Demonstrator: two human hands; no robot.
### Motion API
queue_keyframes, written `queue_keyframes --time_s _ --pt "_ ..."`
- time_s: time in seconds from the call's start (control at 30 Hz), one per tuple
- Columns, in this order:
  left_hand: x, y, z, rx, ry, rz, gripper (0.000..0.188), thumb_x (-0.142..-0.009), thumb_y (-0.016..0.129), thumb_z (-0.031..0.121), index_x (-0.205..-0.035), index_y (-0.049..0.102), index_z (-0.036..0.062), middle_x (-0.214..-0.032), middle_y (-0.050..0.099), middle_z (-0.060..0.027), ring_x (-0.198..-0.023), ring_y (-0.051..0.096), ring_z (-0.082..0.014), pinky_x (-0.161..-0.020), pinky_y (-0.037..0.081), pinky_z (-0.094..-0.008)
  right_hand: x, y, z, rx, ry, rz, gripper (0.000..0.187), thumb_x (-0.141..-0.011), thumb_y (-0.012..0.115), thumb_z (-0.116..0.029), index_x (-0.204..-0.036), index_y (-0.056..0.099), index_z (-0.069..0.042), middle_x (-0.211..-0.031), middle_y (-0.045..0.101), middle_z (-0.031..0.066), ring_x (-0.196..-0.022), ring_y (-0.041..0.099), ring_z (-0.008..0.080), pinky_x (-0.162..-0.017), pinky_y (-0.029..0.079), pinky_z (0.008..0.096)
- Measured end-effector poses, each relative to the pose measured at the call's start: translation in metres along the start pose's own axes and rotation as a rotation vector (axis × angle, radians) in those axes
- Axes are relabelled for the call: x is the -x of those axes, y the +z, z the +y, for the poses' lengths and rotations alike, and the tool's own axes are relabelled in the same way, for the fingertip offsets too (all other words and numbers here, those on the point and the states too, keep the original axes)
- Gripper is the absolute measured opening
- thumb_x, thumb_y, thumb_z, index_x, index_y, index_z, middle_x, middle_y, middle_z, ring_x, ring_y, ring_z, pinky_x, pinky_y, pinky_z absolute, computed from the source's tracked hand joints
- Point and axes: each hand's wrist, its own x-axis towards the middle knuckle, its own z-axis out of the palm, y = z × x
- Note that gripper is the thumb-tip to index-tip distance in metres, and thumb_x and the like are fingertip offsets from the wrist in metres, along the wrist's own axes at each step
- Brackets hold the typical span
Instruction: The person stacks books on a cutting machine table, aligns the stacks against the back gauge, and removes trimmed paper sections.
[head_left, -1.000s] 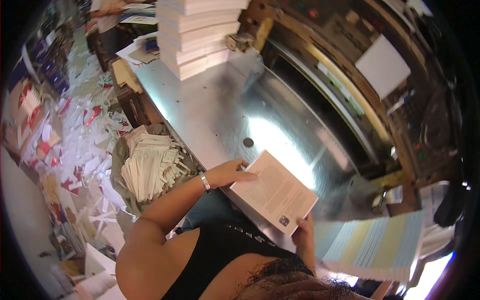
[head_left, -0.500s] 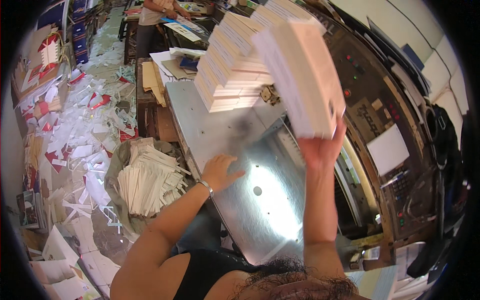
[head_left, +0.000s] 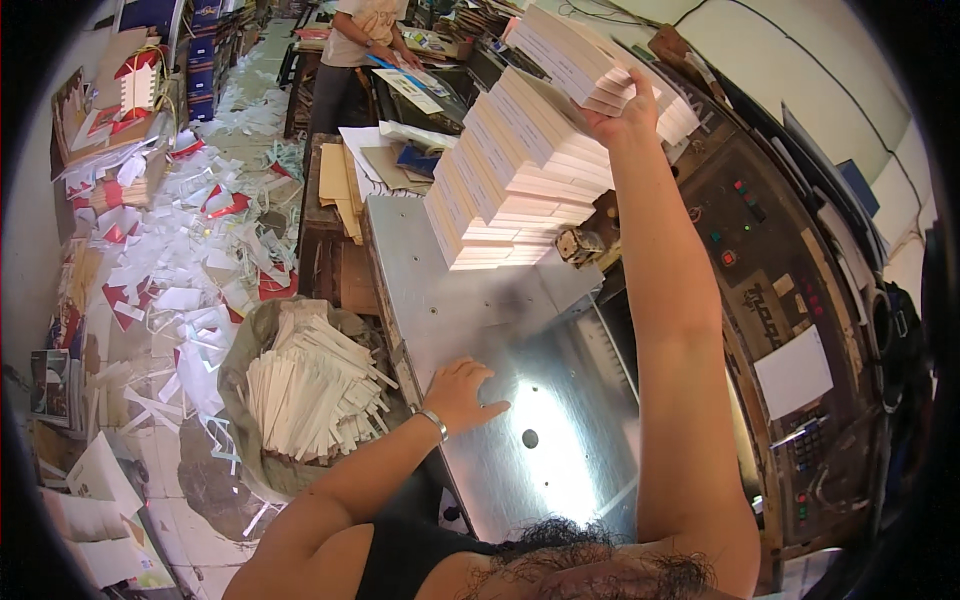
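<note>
My right hand (head_left: 622,112) reaches far forward and grips a thick white stack of books (head_left: 575,55) at the top of a tall pile of white books (head_left: 510,180). That pile stands at the far end of a shiny metal machine table (head_left: 500,330). My left hand (head_left: 462,392) lies flat on the table's left edge, fingers spread, holding nothing. A metal bracelet is on that wrist.
A sack of white paper strips (head_left: 310,390) stands left of the table. Paper scraps (head_left: 190,250) cover the floor. The machine's control panel (head_left: 770,290) with buttons is at the right. Another person (head_left: 350,40) works at a far bench with cardboard sheets (head_left: 340,180).
My right hand has carried the book stack from near my body up and forward onto the tall pile. My left hand moved from the stack down onto the table edge.
</note>
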Motion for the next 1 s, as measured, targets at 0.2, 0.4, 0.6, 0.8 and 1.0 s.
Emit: queue_keyframes --time_s 0.2,0.4,0.6,0.8,1.0 --pt "0.002 0.005 -0.003 -0.018 0.031 0.079 0.064 -0.080 0.071 0.056 -0.123 0.063 0.0089 -0.130 0.061 -0.0112 -0.132 0.047 -0.0314 -0.108 0.034 -0.0488 0.008 0.000 0.021 0.033 0.020 0.230 0.050 -0.090 0.064 -0.032 -0.128 0.047 -0.004 -0.123 0.060 0.0181 -0.110 0.062 0.0408 -0.089 0.054 0.0616" --pt "0.003 0.008 -0.003 -0.022 0.054 0.106 0.061 -0.079 0.072 0.055 -0.121 0.063 0.0104 -0.127 0.063 -0.0109 -0.131 0.048 -0.0334 -0.108 0.035 -0.0493 0.006 -0.006 0.019 -0.003 0.016 0.202 0.055 -0.091 0.062 -0.034 -0.134 0.043 -0.005 -0.134 0.053 0.0197 -0.118 0.058 0.0424 -0.096 0.049 0.0645" --pt "0.007 -0.002 -0.008 -0.022 0.067 0.104 0.058 -0.080 0.072 0.051 -0.120 0.063 0.0096 -0.124 0.063 -0.0114 -0.128 0.049 -0.0341 -0.107 0.036 -0.0466 0.057 0.002 -0.001 -0.112 -0.106 0.267 0.060 -0.095 0.057 -0.035 -0.145 0.037 -0.008 -0.144 0.045 0.0199 -0.130 0.048 0.0369 -0.112 0.035 0.0529" --pt "-0.011 0.001 0.000 0.035 0.099 0.088 0.049 -0.078 0.076 0.040 -0.113 0.066 0.0062 -0.115 0.065 -0.0143 -0.114 0.056 -0.0346 -0.101 0.041 -0.0461 0.207 -0.150 -0.001 0.342 -0.232 0.078 0.076 -0.096 0.059 -0.041 -0.154 0.022 -0.009 -0.150 0.038 0.0226 -0.132 0.046 0.0362 -0.108 0.039 0.0492" --pt "-0.014 0.001 -0.010 0.099 0.070 0.018 0.046 -0.081 0.078 0.024 -0.116 0.063 -0.0018 -0.116 0.063 -0.0180 -0.107 0.061 -0.0326 -0.096 0.048 -0.0427 0.458 -0.306 0.026 0.618 0.266 0.670 0.074 -0.093 0.067 -0.039 -0.152 0.032 -0.010 -0.138 0.050 0.0179 -0.121 0.055 0.0287 -0.101 0.046 0.0446"
